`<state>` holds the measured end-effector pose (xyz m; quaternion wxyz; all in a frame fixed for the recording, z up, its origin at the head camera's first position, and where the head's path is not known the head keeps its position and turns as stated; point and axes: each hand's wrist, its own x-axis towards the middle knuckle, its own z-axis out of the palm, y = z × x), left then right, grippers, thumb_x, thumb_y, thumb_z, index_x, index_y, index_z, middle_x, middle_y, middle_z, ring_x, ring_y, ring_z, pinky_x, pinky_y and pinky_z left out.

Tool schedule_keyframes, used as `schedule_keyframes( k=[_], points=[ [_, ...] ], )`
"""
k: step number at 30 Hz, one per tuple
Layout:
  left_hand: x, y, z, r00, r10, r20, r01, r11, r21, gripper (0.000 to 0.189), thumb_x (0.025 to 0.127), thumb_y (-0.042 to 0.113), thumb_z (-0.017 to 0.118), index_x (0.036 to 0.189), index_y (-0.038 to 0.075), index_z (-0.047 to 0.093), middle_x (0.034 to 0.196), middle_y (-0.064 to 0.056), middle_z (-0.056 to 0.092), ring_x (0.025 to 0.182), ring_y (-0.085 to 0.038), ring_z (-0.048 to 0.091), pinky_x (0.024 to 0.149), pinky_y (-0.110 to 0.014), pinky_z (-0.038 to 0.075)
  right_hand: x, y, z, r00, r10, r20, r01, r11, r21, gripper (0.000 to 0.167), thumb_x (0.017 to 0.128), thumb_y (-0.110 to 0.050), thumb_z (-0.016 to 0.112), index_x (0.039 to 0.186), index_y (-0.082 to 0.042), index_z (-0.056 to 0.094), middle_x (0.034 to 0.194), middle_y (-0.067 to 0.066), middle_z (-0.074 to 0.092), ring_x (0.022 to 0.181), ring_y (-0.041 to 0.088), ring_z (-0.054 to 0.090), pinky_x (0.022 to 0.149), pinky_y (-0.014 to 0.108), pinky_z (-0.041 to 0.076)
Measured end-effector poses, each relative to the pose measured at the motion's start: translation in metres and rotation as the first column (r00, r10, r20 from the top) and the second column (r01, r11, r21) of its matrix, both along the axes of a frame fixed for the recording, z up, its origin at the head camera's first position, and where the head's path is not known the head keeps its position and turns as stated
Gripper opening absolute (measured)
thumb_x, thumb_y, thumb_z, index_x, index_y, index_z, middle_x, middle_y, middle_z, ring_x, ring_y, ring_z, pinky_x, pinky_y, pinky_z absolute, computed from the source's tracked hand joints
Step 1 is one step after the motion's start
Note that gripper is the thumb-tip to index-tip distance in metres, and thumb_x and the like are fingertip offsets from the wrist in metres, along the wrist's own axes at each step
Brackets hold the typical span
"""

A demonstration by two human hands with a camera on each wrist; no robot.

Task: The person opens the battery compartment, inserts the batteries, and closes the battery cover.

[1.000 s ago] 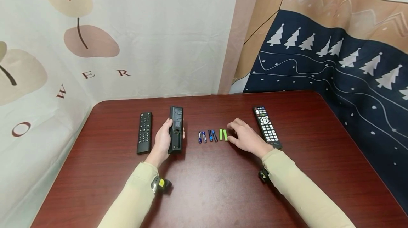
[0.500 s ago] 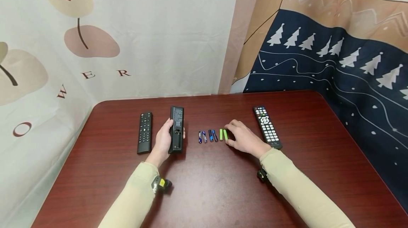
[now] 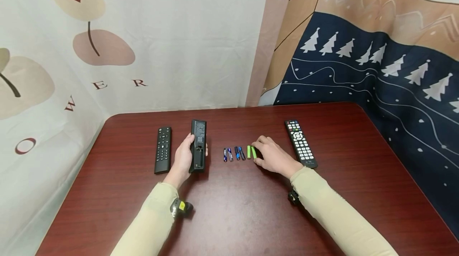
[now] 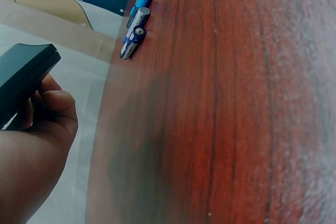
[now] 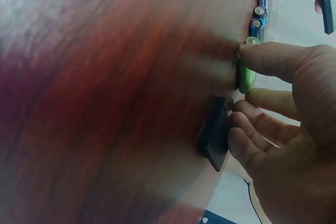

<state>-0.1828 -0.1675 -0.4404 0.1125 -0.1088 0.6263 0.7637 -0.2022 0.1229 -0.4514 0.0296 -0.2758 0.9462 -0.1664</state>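
Rightmost green battery (image 3: pixel 254 152) — pinched by right fingers (image 5: pixel 273 102).

Three remote controls (image 3: pixel 199 132) and six batteries (image 3: pixel 249 152) were counted about two hands.
One remote was in the grip of the left hand (image 3: pixel 183 156), a second remote (image 3: pixel 163 150) left of it, a third remote (image 3: pixel 302 144) right of the right hand (image 3: pixel 275 156); two green batteries (image 3: pixel 254 152) lay at the right fingers, four blue batteries (image 3: pixel 237 153) between the hands.
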Motion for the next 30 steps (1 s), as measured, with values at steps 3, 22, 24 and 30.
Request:
schedule_keyframes(
  k=[3, 22, 24, 30],
  points=[
    [0.0007, -0.0002, 0.0004, 1.0, 0.001, 0.008, -0.001, 1.0, -0.008, 0.057, 0.113, 0.034, 0.022, 0.166, 0.02, 0.012, 0.108, -0.009, 0.061, 0.08, -0.011, 0.064, 0.072, -0.024, 0.051, 0.0004, -0.0001, 0.0, 1.0, -0.007, 0.001, 0.007, 1.0, -0.005, 0.042, 0.092, -0.014, 0.078, 0.129, 0.002, 0.066, 0.117, 0.012, 0.06, 0.109, 0.028, 0.056, 0.095, 0.041, 0.052],
    [0.0022, 0.0021, -0.0025, 1.0, -0.007, -0.007, 0.007, 1.0, 0.002, 0.057, 0.112, 0.033, 0.022, 0.166, 0.018, 0.012, 0.108, -0.009, 0.06, 0.079, -0.011, 0.063, 0.071, -0.024, 0.052, 0.0037, 0.0012, 0.0031, 0.999, -0.042, 0.013, 0.043, 0.997, -0.057, 0.039, 0.09, -0.016, 0.08, 0.122, 0.002, 0.067, 0.114, 0.011, 0.059, 0.108, 0.026, 0.056, 0.093, 0.041, 0.053],
    [0.0021, 0.0027, -0.0027, 1.0, -0.005, -0.009, 0.005, 1.0, 0.004, 0.056, 0.112, 0.033, 0.022, 0.166, 0.018, 0.014, 0.105, -0.007, 0.06, 0.078, -0.011, 0.063, 0.07, -0.024, 0.051, 0.0039, 0.0011, 0.0039, 0.999, -0.04, 0.01, 0.04, 0.998, -0.057, 0.04, 0.09, -0.017, 0.08, 0.122, 0.002, 0.066, 0.114, 0.01, 0.059, 0.108, 0.025, 0.055, 0.093, 0.041, 0.053],
    [0.0023, 0.0028, -0.0039, 0.999, -0.019, -0.04, 0.019, 1.0, 0.008, 0.054, 0.112, 0.031, 0.02, 0.164, 0.016, 0.019, 0.101, -0.004, 0.057, 0.078, -0.01, 0.061, 0.07, -0.024, 0.05, 0.004, 0.0024, 0.0059, 0.999, -0.032, 0.002, 0.032, 0.997, -0.077, 0.039, 0.087, -0.016, 0.081, 0.119, 0.001, 0.066, 0.11, 0.009, 0.058, 0.102, 0.023, 0.053, 0.088, 0.038, 0.052]
  ],
)
